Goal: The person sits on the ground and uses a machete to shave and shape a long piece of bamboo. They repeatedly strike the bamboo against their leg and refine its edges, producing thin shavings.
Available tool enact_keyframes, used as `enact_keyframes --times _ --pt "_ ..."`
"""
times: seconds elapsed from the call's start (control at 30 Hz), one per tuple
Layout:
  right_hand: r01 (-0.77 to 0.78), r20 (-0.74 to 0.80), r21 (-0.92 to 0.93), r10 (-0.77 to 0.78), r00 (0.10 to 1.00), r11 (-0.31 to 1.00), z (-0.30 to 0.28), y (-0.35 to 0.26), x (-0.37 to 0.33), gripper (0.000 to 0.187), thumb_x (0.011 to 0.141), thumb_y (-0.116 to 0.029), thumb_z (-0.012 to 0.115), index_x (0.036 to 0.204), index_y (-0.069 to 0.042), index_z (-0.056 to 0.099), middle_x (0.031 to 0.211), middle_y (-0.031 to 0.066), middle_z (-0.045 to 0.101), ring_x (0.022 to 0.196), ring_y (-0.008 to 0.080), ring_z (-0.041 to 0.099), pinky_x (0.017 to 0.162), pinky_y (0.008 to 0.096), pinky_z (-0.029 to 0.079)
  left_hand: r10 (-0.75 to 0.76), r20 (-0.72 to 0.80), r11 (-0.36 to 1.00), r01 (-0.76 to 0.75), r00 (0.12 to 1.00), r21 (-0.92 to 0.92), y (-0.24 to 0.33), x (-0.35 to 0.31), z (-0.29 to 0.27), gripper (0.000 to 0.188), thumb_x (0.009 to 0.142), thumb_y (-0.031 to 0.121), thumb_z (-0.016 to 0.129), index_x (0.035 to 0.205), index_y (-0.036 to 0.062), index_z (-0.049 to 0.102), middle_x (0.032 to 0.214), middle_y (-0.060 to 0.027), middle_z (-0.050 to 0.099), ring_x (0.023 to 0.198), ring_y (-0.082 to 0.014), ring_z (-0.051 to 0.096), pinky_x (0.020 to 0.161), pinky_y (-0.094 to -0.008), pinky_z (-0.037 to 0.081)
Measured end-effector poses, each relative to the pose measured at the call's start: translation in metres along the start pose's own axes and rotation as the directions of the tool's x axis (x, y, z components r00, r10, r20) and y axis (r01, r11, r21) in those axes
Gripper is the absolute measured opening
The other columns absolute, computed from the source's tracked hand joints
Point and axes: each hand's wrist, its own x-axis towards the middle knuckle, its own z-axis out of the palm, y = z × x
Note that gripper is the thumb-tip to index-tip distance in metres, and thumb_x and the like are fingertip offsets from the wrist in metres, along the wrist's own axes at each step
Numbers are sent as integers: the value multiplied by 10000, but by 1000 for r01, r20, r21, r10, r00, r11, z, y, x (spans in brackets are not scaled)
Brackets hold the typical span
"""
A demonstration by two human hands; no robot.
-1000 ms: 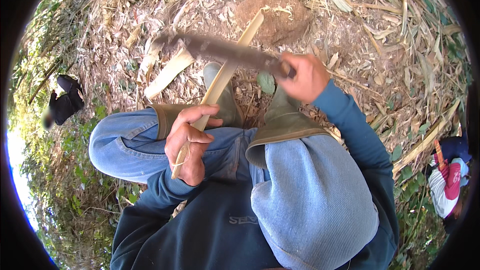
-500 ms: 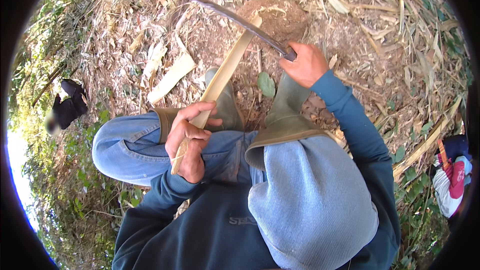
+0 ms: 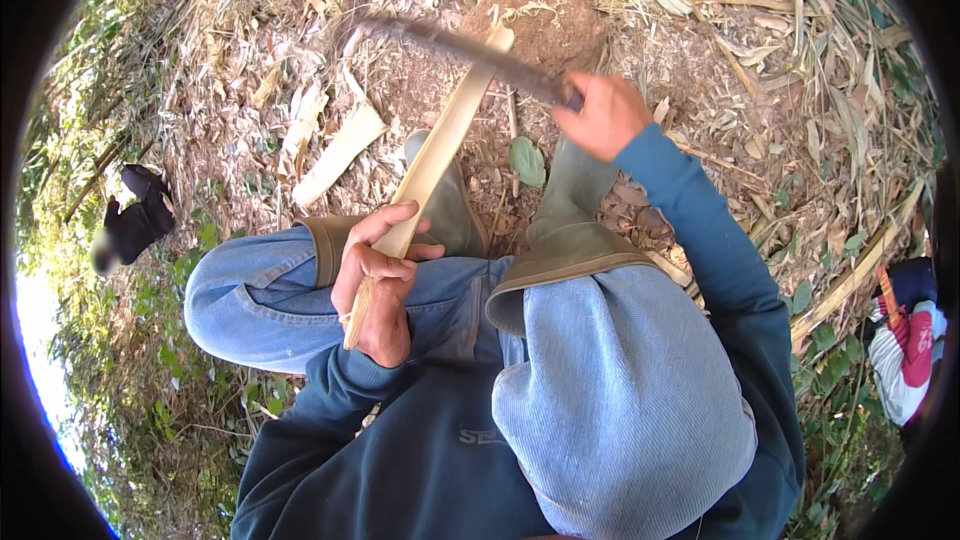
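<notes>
My left hand (image 3: pixel 378 285) is closed round the lower part of a long pale strip of split wood, perhaps bamboo (image 3: pixel 440 145). The strip slants up and away to the right, past my left boot. In my right hand (image 3: pixel 605 112) is the handle of a machete (image 3: pixel 440 37) with a long dark blade, slightly blurred. The blade points left and crosses over the strip near its far end; whether the two touch I cannot tell. The strip's tip shows just beyond the blade, in front of a brown earth mound (image 3: pixel 570 25).
My green rubber boots (image 3: pixel 575 190) stand below the blade, knees bent in blue jeans. Pale split pieces (image 3: pixel 340 153) and a green leaf (image 3: pixel 527 162) lie among litter. One person in black (image 3: pixel 140 215) is far left; another (image 3: pixel 905 340) is at the right edge.
My right hand and the machete have shifted slightly; the blade's far end is lower and nearer me, and blurred. The strip stays gripped in my left hand at nearly the same slant.
</notes>
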Motion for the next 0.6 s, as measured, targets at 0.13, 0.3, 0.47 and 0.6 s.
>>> enact_keyframes --times 0.13,0.3,0.47,0.6 --pt "1 -76 -18 -2 997 1000 4 21 27 272 773 -302 629 814 -33 639 646 210 621 663 399 645 660 493 520 -50 -67 998 47 997 -41 0 4 2 63 875 75 530 850 19 543 1296 -280 498 1068 -369 610 760 -455 600" --pt "273 39 100 -278 960 957 2 -27 -31 225 754 -243 631 821 -28 632 640 190 618 611 370 634 629 487 509 -58 -92 992 46 994 -121 -3 1 3 91 933 86 544 868 24 531 1316 -270 496 1081 -357 607 791 -441 591" --pt "86 -79 117 -77 994 989 13 -1 4 203 751 -235 638 794 -37 625 633 176 621 586 376 619 585 470 496 -42 -115 989 25 992 -145 -7 -6 7 102 925 110 556 880 20 532 1314 -284 488 1078 -358 608 805 -459 588" --pt "186 -19 80 -185 982 979 5 -16 -12 213 768 -262 625 770 -49 634 605 185 612 587 378 629 594 475 510 -34 -140 981 7 990 -194 -7 -4 11 100 911 114 563 880 22 537 1307 -294 486 1086 -356 606 805 -461 592"
